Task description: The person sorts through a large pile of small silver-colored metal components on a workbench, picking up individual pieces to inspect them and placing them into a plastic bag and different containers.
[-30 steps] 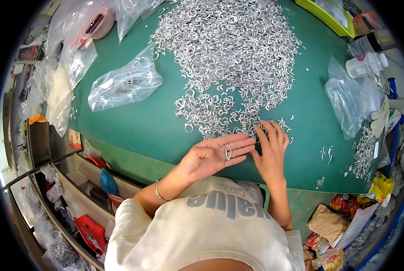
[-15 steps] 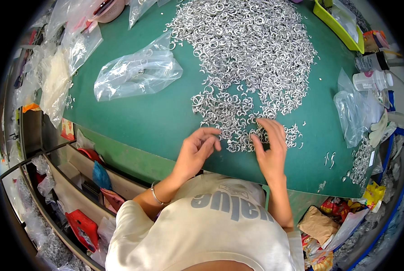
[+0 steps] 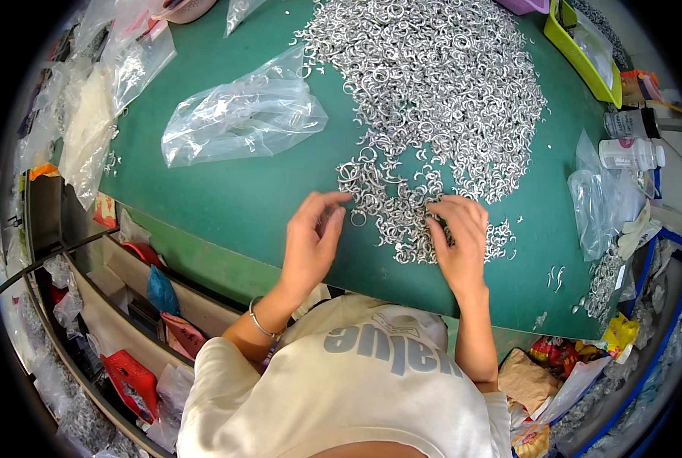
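A large heap of small silvery metal rings [image 3: 440, 84], many of them open or crescent-shaped, covers the far middle of the green tabletop [image 3: 226, 191]. A smaller spread of loose rings [image 3: 390, 206] lies nearer to me, joined to the heap. My left hand [image 3: 310, 233] is at the left edge of this spread, index finger and thumb apart, slightly blurred. A single round ring lies by its fingertips. My right hand [image 3: 461, 237] rests with bent, parted fingers over the right part of the spread, touching rings. Under its fingers the view is partly hidden.
Left of the heap lies a clear plastic bag [image 3: 241, 118]. A lime-green tray [image 3: 583, 57], a white bottle [image 3: 629, 154] and another clear bag [image 3: 593, 198] stand or lie at the right. Open drawers [image 3: 138, 305] are at the lower left, below the table edge.
My left hand has moved a little left and away from me, and its fingers have spread. My right hand stays over the rings, its fingers shifted slightly. The whole view has shifted slightly.
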`<state>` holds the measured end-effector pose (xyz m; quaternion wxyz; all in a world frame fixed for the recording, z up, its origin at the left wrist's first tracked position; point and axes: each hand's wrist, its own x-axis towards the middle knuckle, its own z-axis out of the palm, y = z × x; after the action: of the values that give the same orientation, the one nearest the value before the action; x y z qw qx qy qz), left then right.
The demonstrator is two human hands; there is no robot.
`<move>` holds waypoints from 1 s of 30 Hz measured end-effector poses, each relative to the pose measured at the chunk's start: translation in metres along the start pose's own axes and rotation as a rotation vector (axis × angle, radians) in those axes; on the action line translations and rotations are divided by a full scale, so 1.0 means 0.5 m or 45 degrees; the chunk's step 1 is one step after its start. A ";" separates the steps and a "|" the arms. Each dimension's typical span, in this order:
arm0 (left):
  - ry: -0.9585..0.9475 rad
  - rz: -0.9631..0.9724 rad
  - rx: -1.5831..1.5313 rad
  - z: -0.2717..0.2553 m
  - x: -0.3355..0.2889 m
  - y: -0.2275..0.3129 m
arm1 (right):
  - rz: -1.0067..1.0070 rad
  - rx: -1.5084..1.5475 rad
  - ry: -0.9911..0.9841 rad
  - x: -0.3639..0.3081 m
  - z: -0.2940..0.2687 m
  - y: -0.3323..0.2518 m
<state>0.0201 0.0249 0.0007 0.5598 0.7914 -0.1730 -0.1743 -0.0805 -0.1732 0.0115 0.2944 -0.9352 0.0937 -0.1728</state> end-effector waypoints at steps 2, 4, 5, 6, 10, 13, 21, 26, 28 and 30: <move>0.132 -0.004 0.111 0.000 0.025 0.017 | 0.145 -0.015 0.036 0.007 0.002 -0.004; 0.150 0.080 0.226 0.001 0.043 0.015 | 0.106 0.067 0.114 0.023 0.021 -0.011; 0.125 0.092 0.245 0.002 0.048 0.009 | 0.095 0.104 0.128 0.034 0.031 -0.020; 0.100 0.104 0.264 0.003 0.051 0.004 | 0.083 0.141 0.142 0.045 0.040 -0.027; 0.129 0.125 0.141 0.007 0.055 -0.003 | 0.080 0.026 0.076 0.079 0.076 -0.032; 0.096 -0.143 -0.208 -0.003 0.049 -0.008 | 0.082 0.030 0.062 0.088 0.081 -0.030; -0.112 -0.082 -0.380 -0.017 0.023 0.013 | 0.223 0.205 0.218 0.077 0.056 -0.023; -0.165 -0.147 -0.324 -0.028 0.014 0.014 | 0.022 0.163 0.035 0.088 0.077 -0.054; -0.205 -0.206 -0.371 -0.032 0.014 0.013 | 0.021 0.123 -0.026 0.084 0.093 -0.047; -0.218 -0.354 -0.558 -0.033 0.016 0.010 | 0.118 0.173 0.014 0.079 0.086 -0.047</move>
<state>0.0344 0.0333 0.0100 0.6719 0.6498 -0.0676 -0.3490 -0.0262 -0.1432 0.0028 0.3645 -0.9067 0.1264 -0.1702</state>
